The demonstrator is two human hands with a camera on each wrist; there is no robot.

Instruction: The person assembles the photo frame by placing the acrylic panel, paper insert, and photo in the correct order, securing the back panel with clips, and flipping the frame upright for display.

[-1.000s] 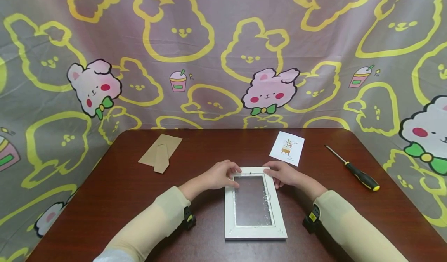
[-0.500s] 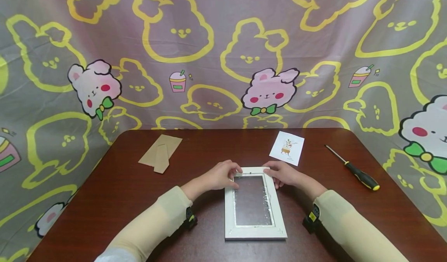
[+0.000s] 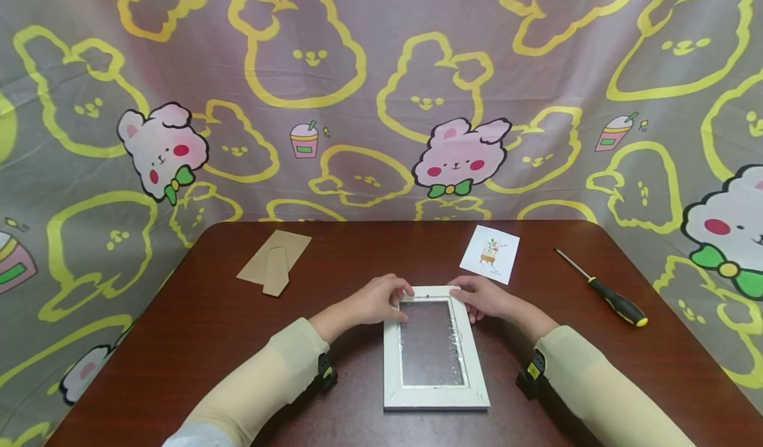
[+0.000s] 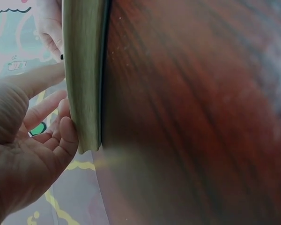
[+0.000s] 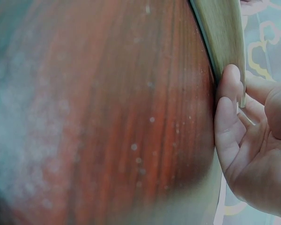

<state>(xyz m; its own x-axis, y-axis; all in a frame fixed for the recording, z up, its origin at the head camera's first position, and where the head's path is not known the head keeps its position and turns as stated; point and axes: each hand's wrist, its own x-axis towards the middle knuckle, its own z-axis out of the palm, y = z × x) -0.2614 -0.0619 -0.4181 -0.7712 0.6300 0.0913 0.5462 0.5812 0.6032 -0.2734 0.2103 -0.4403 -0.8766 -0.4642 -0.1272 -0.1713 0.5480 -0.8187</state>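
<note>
A white picture frame (image 3: 392, 361) with a transparent pane (image 3: 430, 344) lies flat on the table in front of me. My left hand (image 3: 377, 299) holds its far left corner, thumb over the inner edge and fingers bent against the outer side. At the far right corner, my right hand (image 3: 484, 296) grips the frame with its thumb on top and fingers at the side. Both wrist views show the frame's side edge close up; curled fingers of the left hand (image 4: 28, 136) and of the right hand (image 5: 253, 140) touch it.
A brown backing board (image 3: 253, 267) with a stand leg lies at the far left. A white card (image 3: 503, 261) with a printed plant picture lies behind the right hand. Farther right is a screwdriver (image 3: 614, 298) with a black and yellow handle. A patterned curtain (image 3: 357, 69) hangs behind the table.
My left forearm has shifted very slightly to the right. Both hands keep their places on the picture frame, and nothing else has visibly moved.
</note>
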